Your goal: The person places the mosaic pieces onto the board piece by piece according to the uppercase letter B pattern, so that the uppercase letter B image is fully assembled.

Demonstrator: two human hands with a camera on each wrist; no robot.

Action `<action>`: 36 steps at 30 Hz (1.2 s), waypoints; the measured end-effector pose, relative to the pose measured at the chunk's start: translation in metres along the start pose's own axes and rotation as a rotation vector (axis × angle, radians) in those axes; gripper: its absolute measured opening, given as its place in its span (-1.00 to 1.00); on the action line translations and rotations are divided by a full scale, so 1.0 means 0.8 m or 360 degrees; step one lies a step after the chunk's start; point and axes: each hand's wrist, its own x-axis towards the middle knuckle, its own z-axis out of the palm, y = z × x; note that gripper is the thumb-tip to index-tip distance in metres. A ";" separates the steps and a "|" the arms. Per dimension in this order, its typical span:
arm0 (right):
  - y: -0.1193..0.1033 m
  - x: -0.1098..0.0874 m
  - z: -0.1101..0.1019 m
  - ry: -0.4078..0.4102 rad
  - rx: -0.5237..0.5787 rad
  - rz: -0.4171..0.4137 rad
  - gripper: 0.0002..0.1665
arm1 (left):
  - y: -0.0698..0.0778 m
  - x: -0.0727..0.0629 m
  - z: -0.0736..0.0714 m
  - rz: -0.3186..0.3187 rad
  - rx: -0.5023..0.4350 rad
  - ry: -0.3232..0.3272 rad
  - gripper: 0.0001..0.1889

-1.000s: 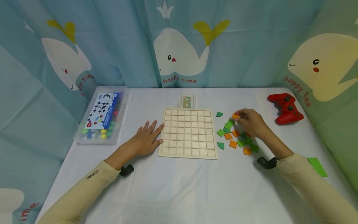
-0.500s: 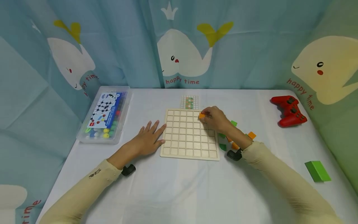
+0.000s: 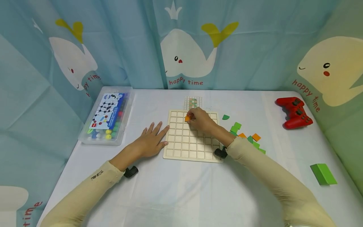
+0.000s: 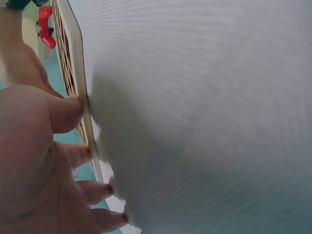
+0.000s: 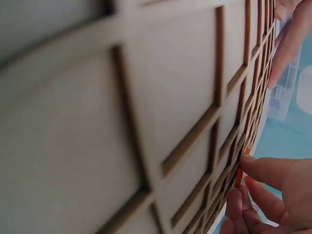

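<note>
My right hand (image 3: 199, 119) pinches an orange square tile (image 3: 187, 119) between thumb and fingers, over the upper part of the wooden grid board (image 3: 181, 146). In the right wrist view the orange tile (image 5: 239, 176) stands on edge close to the board's raised grid lines. My left hand (image 3: 151, 142) lies spread on the white table with its fingers straight. In the left wrist view, the thumb and index fingertip of the left hand (image 4: 53, 161) touch the board's side edge (image 4: 80, 73).
Loose green tiles (image 3: 237, 125) and orange tiles (image 3: 256, 137) lie right of the board, partly behind my forearm. A pattern card (image 3: 193, 101) lies behind the board. A plastic case of beads (image 3: 106, 115) stands left. A red game controller (image 3: 294, 112) and green block (image 3: 323, 174) lie right.
My right hand has taken the orange tile from the loose pile and carried it left, over the board's upper rows. The left hand has stayed at the board's left edge.
</note>
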 end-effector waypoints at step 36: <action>0.128 -0.122 -0.141 0.0043 -0.0054 0.0601 -0.50 | 0.001 0.001 0.000 0.0003 -0.0008 -0.0029 -0.27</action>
